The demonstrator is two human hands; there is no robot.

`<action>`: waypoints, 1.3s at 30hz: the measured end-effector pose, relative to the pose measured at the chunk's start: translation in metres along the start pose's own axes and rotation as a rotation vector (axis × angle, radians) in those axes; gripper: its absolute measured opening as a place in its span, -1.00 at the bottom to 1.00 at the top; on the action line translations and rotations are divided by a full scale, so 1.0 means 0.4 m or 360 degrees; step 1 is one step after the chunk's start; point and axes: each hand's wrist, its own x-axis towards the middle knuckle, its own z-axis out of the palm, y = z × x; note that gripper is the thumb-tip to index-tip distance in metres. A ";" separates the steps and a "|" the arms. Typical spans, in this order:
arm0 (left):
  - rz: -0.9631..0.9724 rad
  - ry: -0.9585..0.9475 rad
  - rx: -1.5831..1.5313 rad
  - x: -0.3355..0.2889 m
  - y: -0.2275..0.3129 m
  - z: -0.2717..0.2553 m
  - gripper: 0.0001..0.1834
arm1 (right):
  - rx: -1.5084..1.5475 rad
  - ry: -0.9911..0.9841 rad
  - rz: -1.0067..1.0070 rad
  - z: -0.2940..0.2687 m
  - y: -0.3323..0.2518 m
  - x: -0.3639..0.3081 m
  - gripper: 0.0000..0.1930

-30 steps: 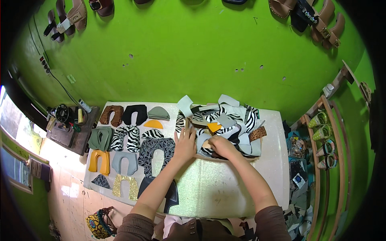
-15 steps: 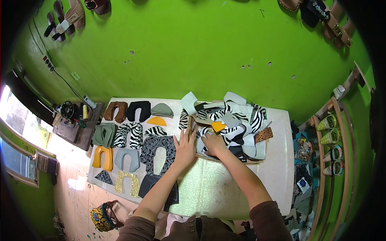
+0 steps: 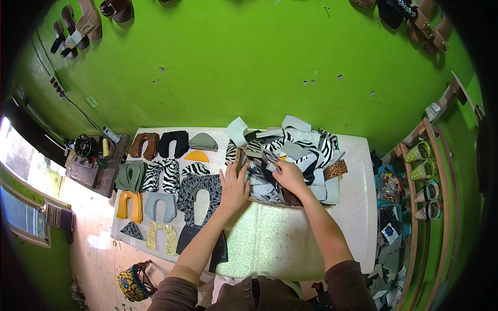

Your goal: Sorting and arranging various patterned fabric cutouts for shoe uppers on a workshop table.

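Brown top [image 3: 228, 299] with sleeves [image 3: 174, 296] ending near the elbows (the left one bunched in folds), round fastenings [image 3: 248, 296] in front

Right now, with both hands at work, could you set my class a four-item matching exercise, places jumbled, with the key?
1. Left hand
2. Right hand
3. Green shoes
4. Gold glitter piece

A. on the wooden rack
B. in among the scraps
C. on the table, left of a black piece
D. spread at the scraps' left side

Pairs: 1-D, 2-B, 3-A, 4-C
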 end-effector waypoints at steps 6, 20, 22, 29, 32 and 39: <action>0.0105 0.0092 -0.0181 0.032 0.033 -0.005 -0.54 | 0.0933 -0.0024 0.0196 -0.015 0.075 -0.015 -0.79; 0.0104 0.0061 -0.0431 0.071 0.055 0.001 -0.53 | 0.1465 -0.0029 0.0237 -0.027 0.053 -0.041 -0.89; 0.0057 0.0045 -0.0456 0.072 0.049 -0.002 -0.68 | 0.1391 0.0030 0.0229 -0.027 0.058 -0.039 -0.88; 0.0103 0.0164 -0.0429 0.079 0.032 0.006 -0.85 | 0.1644 0.0545 0.0258 -0.030 0.054 -0.026 -0.87; 0.0045 0.0183 -0.0454 0.080 0.027 -0.001 -0.82 | 0.1370 0.0616 0.0166 -0.056 0.046 -0.024 -0.85; -0.0326 0.0033 -0.0775 0.076 0.042 -0.022 -0.78 | -0.0073 0.0678 0.0542 -0.112 0.044 -0.011 -0.77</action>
